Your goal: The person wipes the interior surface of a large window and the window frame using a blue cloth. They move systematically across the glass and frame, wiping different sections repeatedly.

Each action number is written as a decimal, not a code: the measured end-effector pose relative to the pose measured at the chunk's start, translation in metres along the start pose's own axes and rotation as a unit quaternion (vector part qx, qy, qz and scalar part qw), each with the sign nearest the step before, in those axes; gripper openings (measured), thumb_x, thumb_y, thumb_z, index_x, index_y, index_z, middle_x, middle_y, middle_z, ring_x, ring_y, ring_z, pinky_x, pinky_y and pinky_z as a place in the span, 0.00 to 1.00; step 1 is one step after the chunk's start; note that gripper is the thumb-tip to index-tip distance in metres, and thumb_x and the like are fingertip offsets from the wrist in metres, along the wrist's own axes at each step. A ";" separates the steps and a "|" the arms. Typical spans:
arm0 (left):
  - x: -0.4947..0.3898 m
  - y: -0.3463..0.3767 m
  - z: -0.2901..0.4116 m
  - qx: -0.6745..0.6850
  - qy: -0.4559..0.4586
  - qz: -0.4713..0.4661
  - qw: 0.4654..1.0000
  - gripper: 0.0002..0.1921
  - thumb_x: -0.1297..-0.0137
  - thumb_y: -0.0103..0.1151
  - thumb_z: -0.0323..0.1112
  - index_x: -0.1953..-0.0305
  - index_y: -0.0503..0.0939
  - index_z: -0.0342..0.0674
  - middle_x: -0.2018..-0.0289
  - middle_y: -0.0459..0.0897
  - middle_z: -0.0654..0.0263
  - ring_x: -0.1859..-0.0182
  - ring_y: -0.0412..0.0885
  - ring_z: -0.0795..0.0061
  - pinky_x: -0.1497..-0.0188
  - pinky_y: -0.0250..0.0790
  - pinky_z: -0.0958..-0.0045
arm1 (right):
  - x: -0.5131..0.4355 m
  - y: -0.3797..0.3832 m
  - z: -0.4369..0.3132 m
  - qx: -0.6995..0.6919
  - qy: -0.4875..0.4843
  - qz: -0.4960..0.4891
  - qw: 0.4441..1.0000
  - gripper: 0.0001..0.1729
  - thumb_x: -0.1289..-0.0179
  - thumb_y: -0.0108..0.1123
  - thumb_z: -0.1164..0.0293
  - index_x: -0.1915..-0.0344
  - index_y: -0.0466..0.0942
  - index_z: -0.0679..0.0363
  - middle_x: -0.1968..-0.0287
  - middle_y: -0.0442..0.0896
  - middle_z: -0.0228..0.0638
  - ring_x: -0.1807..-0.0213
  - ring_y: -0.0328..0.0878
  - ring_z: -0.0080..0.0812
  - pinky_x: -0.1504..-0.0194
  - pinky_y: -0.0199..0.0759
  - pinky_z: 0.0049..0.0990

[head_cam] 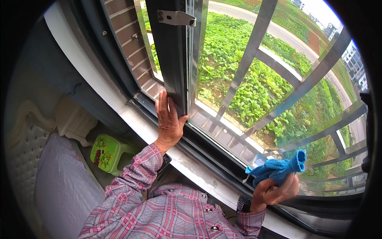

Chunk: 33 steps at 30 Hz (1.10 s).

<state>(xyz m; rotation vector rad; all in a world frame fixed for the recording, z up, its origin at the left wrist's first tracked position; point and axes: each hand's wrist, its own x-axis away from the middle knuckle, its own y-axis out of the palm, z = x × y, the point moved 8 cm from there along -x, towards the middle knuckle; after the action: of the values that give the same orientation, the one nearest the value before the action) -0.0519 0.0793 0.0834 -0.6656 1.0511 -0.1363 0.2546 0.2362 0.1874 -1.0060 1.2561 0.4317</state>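
My left hand (169,125) lies against the lower end of the dark upright window frame (176,74), fingers stretched upward and thumb apart. My right hand (277,189) grips a crumpled blue cloth (276,170) close to the window glass (319,146) at the lower right. One rolled end of the cloth sticks up past my fingers. A metal latch plate (176,18) is fixed high on the upright frame. The dark sliding track (209,149) runs under both hands along the white sill (206,180).
Metal security bars (241,80) stand outside the glass, with a green vegetable field (229,38) and a road beyond. At the left are a green plastic stool (110,154), a tufted headboard (25,152) and a plastic-covered item (64,191). A brown tiled wall (124,33) shows through the gap.
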 end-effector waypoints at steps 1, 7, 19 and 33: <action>0.000 0.001 -0.001 0.003 -0.003 0.000 1.000 0.47 0.35 0.62 0.40 0.25 0.40 0.36 0.25 0.39 0.41 0.24 0.40 0.39 0.27 0.34 0.35 | 0.004 0.003 0.002 -0.005 0.012 -0.014 1.000 0.31 0.44 0.51 0.79 0.37 0.68 0.61 0.48 0.69 0.46 0.50 0.68 0.47 0.48 0.61 0.44; 0.000 0.006 -0.004 0.046 -0.006 0.001 0.999 0.48 0.34 0.60 0.41 0.25 0.37 0.38 0.26 0.38 0.40 0.24 0.40 0.39 0.26 0.34 0.36 | 0.020 0.016 -0.008 -0.038 -0.021 -0.046 0.998 0.27 0.41 0.49 0.80 0.39 0.72 0.64 0.50 0.69 0.45 0.50 0.67 0.45 0.46 0.62 0.42; -0.003 -0.002 -0.005 -0.010 0.041 0.001 0.999 0.49 0.39 0.64 0.46 0.26 0.43 0.36 0.28 0.47 0.40 0.26 0.48 0.36 0.29 0.28 0.30 | 0.030 0.032 -0.013 0.081 -0.055 0.017 0.995 0.34 0.38 0.54 0.70 0.32 0.60 0.64 0.43 0.66 0.48 0.46 0.66 0.50 0.45 0.61 0.46; -0.003 0.000 0.003 -0.012 0.036 0.006 0.999 0.45 0.30 0.56 0.42 0.25 0.39 0.31 0.26 0.40 0.41 0.24 0.40 0.40 0.28 0.30 0.32 | 0.010 0.044 -0.047 -0.035 -0.127 0.025 0.991 0.26 0.31 0.49 0.52 0.48 0.77 0.62 0.50 0.67 0.42 0.50 0.64 0.43 0.50 0.62 0.42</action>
<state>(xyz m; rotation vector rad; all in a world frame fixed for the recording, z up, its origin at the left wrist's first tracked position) -0.0510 0.0816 0.0866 -0.6792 1.1283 -0.1382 0.1976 0.2188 0.1621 -0.9475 1.0439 0.6263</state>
